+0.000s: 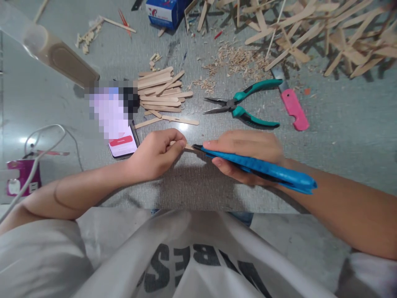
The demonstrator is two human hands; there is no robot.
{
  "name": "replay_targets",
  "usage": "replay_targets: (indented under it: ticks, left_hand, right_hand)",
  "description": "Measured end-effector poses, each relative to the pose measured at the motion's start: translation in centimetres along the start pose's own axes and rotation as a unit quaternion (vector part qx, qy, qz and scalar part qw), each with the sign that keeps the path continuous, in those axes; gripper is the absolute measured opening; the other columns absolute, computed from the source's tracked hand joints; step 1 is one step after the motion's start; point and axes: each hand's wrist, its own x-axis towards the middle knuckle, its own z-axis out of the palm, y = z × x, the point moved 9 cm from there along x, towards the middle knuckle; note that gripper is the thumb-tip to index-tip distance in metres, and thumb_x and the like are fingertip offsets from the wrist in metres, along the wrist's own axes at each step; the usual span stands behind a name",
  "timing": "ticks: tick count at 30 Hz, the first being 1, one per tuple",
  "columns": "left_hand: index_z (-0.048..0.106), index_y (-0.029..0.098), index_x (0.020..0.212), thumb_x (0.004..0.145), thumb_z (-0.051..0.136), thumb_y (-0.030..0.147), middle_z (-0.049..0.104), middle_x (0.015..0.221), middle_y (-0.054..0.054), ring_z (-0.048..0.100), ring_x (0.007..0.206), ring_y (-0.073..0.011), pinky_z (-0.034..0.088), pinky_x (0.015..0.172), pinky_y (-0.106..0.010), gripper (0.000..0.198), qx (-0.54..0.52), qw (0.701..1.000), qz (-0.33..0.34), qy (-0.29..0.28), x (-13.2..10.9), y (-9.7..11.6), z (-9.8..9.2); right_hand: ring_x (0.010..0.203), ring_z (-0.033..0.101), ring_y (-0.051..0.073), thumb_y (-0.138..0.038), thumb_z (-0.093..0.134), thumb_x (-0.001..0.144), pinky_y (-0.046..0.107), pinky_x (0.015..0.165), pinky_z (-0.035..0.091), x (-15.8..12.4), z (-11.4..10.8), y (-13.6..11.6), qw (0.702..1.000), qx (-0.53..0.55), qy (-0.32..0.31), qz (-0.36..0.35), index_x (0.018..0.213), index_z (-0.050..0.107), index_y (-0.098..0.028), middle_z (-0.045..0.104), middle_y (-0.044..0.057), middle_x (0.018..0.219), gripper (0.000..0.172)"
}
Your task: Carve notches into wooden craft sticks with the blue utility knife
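Note:
My left hand (161, 153) is closed in a pinch around a wooden craft stick (189, 147), most of which its fingers hide. In my right hand (248, 149) lies a blue utility knife (263, 163), gripped with its handle pointing back along the forearm. The knife's dark tip meets or nearly meets the exposed end of the stick; whether it touches I cannot tell. Just beyond my left hand lies a pile of craft sticks (164, 93). Pliers (232, 104) with green handles rest beyond my right hand, jaws apart.
A pink-handled knife (294, 108) lies right of the pliers, near wood shavings (232, 62). Joined sticks (325, 33) cover the far right. A phone (122, 145), partly blurred, sits by my left wrist. A blue box (164, 13), a beige upright object (65, 58) and a cable (62, 128) stand or lie around.

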Motion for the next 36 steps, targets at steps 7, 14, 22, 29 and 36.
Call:
replay_targets:
  ticks: [7, 14, 22, 29, 36]
  left_hand:
    - [0.066, 0.017, 0.085, 0.101, 0.054, 0.031, 0.048, 0.058, 0.006, 0.04, 0.054, -0.0098, 0.032, 0.053, -0.025, 0.024, -0.006, 1.0, 0.013, 0.012, -0.2, 0.0, 0.1]
    - [0.067, 0.017, 0.088, 0.103, 0.054, 0.035, 0.05, 0.061, 0.004, 0.043, 0.057, -0.0113, 0.034, 0.054, -0.025, 0.026, -0.013, 0.997, 0.032, 0.067, -0.4, -0.1, -0.6]
    - [0.063, 0.02, 0.088, 0.106, 0.052, 0.033, 0.054, 0.066, 0.003, 0.049, 0.062, -0.013, 0.041, 0.06, -0.027, 0.025, -0.073, 0.992, 0.043, 0.09, -0.7, -0.4, -0.8]
    - [0.069, 0.018, 0.09, 0.103, 0.06, 0.031, 0.055, 0.061, 0.004, 0.044, 0.052, -0.0096, 0.033, 0.047, -0.023, 0.021, -0.089, 0.991, 0.062, 0.074, -1.0, -0.2, -0.1]
    - [0.072, 0.016, 0.089, 0.099, 0.067, 0.031, 0.066, 0.063, 0.001, 0.055, 0.053, -0.0104, 0.039, 0.048, -0.022, 0.018, -0.099, 0.983, 0.046, 0.146, -1.4, -0.3, -1.0]
  right_hand:
    - [0.085, 0.079, 0.02, -0.033, 0.071, 0.104, 0.031, 0.073, 0.063, 0.0, -0.4, 1.6, 0.988, 0.062, -0.005, 0.141, 0.124, 0.081, -0.026, 0.084, 0.004, 0.098, 0.023]
    - [0.075, 0.077, 0.016, -0.049, 0.072, 0.105, 0.026, 0.065, 0.058, -1.0, 0.5, 2.6, 0.961, 0.17, -0.039, 0.217, 0.116, 0.085, -0.026, 0.085, 0.002, 0.091, 0.028]
    - [0.094, 0.078, 0.023, -0.085, 0.044, 0.103, 0.035, 0.083, 0.063, -1.3, 0.4, 3.6, 0.945, 0.242, -0.01, 0.219, 0.124, 0.084, -0.029, 0.082, 0.007, 0.107, 0.072]
    - [0.098, 0.076, 0.025, -0.081, 0.038, 0.106, 0.041, 0.087, 0.063, -1.1, 0.3, 3.4, 0.951, 0.246, 0.029, 0.185, 0.125, 0.084, -0.03, 0.08, 0.008, 0.115, 0.071]
    - [0.076, 0.063, 0.021, -0.087, 0.037, 0.102, 0.037, 0.063, 0.051, -0.9, -0.3, 3.2, 0.946, 0.232, 0.071, 0.216, 0.099, 0.086, -0.028, 0.07, 0.007, 0.092, 0.077]
